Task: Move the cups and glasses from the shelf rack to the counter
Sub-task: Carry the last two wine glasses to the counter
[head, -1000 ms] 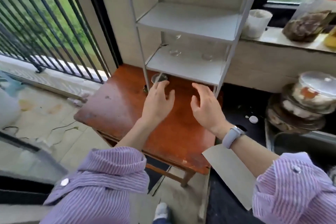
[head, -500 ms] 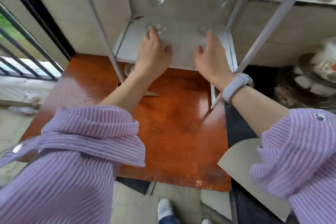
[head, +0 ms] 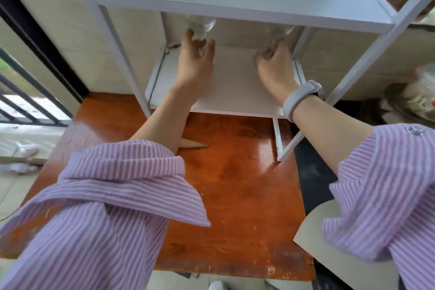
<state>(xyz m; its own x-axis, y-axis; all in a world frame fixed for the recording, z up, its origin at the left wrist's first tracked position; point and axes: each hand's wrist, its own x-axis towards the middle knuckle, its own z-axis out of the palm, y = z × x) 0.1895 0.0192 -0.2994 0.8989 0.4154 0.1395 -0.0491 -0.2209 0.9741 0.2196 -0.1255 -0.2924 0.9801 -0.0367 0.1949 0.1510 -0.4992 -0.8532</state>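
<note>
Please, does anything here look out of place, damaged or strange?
One thing: a pale wooden wedge lies loose on the worn, scratched orange table, partly hidden by the left forearm. The two clear glasses, each met by a hand, look intact, though blurred.

Soft daylight reaches me from the railing (head: 28, 101) on my left, bright and even. My wooden surface (head: 247, 190) shows a pale glare patch. The frame edges bend and smear, and my sleeves (head: 113, 207) look softly blurred.
</note>
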